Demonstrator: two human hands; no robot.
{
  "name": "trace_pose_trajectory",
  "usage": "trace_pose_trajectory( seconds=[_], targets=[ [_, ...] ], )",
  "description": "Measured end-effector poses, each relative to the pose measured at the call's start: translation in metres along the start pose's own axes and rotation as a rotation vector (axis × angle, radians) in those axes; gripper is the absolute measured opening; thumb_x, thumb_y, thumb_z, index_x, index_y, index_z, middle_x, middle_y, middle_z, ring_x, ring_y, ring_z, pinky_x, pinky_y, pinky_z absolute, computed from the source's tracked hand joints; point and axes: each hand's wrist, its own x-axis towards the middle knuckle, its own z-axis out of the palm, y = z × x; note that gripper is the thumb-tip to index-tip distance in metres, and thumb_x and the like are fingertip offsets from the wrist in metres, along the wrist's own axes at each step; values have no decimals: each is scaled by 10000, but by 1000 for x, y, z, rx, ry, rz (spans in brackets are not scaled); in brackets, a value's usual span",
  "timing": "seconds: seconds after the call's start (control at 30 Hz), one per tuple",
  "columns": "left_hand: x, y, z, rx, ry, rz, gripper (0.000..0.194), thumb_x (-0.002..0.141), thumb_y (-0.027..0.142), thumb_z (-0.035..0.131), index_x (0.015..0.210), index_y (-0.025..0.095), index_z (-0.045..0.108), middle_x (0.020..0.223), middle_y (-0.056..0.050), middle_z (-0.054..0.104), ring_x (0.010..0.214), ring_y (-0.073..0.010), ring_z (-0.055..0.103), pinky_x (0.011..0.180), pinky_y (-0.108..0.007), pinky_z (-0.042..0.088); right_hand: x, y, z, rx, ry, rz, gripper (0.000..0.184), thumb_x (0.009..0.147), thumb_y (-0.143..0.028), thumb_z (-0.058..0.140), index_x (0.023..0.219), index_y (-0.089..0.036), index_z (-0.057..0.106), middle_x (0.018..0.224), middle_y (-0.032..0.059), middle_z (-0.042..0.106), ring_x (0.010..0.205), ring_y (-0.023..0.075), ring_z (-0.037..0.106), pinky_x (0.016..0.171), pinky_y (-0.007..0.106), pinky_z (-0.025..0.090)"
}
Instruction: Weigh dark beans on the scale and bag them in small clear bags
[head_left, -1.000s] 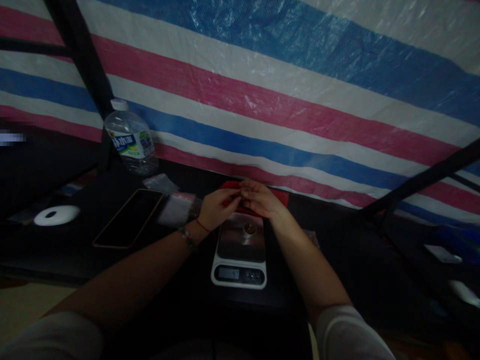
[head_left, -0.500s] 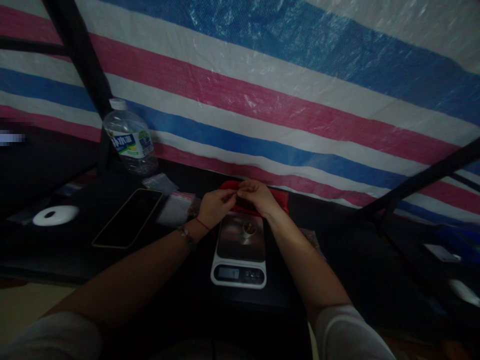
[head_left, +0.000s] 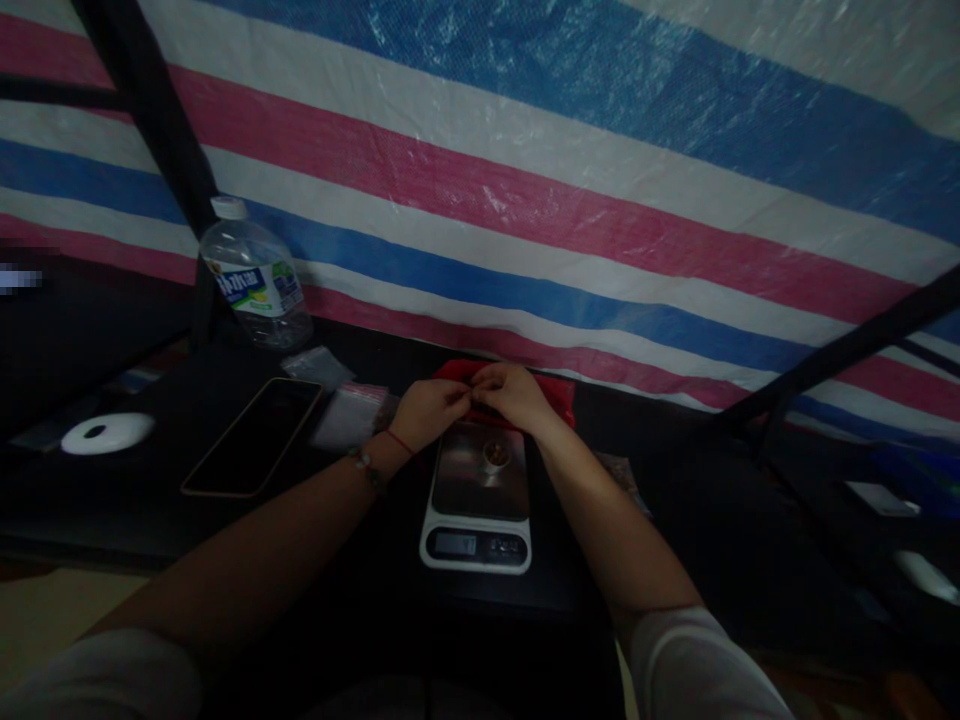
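A striped tarp (head_left: 570,190) in pink, white and blue fills the back of the space like a wall, faintly shiny. Dark slanted poles (head_left: 150,120) cross it at left and right. A black table (head_left: 712,540) stands below in dim light. At lower left a patch of pale floor (head_left: 45,610) shows.
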Motion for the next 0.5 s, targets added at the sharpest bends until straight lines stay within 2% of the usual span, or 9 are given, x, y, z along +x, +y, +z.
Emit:
trace_pose_trajectory(
  seconds=[0.23,0.5],
  targets=[
    [1,-2,3,-228,80,-193,211,749,332,583,782,200,745,731,-18,729,657,-165,644,589,-239,446,3,2,10,162,69,51,124,621,-151,676,740,-185,670,655,-2,670,565,131,589,566,253,436],
    [3,4,9,-629,209,-379,169,688,305,598,681,152,671,667,-12,680,643,-144,618,617,-237,487,3,2,22,583,110,101,226,551,-249,774,690,-185,608,609,-21,633,536,117,565,537,237,426]
  ],
)
